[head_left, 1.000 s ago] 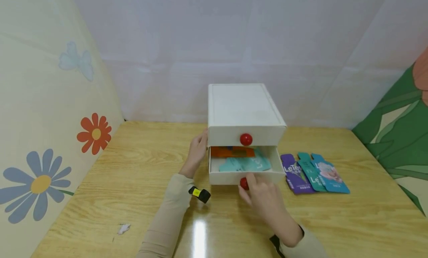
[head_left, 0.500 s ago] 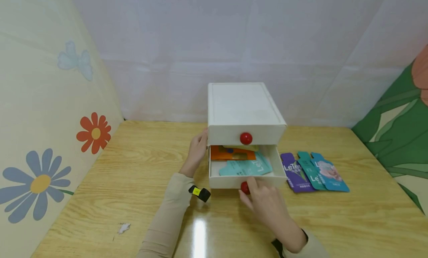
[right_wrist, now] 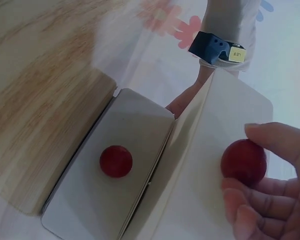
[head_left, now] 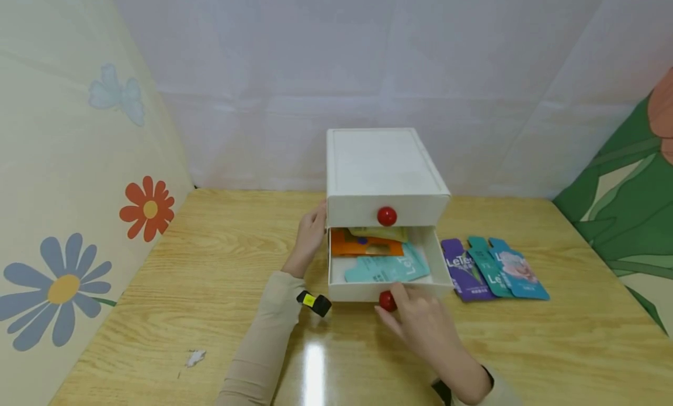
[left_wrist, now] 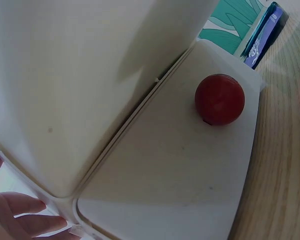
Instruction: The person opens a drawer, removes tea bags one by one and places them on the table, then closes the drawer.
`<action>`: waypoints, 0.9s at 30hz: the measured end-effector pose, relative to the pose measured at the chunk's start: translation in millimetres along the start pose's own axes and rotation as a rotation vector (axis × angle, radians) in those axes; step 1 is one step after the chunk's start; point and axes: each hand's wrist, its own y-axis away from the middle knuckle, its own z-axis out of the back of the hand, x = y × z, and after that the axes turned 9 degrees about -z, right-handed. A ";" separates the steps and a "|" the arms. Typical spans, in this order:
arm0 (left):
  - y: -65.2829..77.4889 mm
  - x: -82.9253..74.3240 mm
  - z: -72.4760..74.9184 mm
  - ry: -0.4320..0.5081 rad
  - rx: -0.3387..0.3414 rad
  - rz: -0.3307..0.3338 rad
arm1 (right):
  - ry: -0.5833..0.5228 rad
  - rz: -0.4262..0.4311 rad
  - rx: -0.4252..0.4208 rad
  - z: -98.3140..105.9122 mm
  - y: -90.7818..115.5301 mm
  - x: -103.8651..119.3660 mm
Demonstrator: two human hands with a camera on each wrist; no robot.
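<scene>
A white two-drawer box [head_left: 382, 163] stands on the table, its lower drawer [head_left: 354, 293] pulled out and the upper one in. My right hand [head_left: 423, 324] pinches the lower drawer's round red knob [right_wrist: 243, 162] between thumb and fingers. Inside that drawer lie a light teal packet [head_left: 389, 269], an orange packet [head_left: 363, 244] and, behind them, a pale yellow packet [head_left: 384, 233], partly under the upper drawer. My left hand [head_left: 307, 242] rests against the box's left side; its fingers [left_wrist: 27, 204] extend along the wall in the left wrist view. The upper drawer has its own red knob [head_left: 387, 216].
Right of the box, a purple packet [head_left: 468, 271], a green packet [head_left: 486, 263] and a blue packet [head_left: 517, 271] overlap on the wooden table [head_left: 236, 236]. A torn white patch [head_left: 195, 358] shows at front left. A pale cloth [head_left: 263, 90] hangs behind.
My right hand has drawn the lower drawer further toward me, so more of the orange and yellow packets shows. The left hand stays at the box's side.
</scene>
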 end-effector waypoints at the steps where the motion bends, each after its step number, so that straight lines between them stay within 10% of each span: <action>1: -0.1 -0.1 0.2 0.000 0.001 -0.001 | 0.000 0.005 -0.006 0.6 0.1 -0.5; 14: 0.4 -5.8 2.4 0.025 0.024 0.004 | -0.122 0.175 -0.249 22.1 -31.0 -20.3; 27: 0.2 -2.2 0.3 0.042 0.017 0.013 | -0.036 0.188 0.536 32.4 -83.7 -33.9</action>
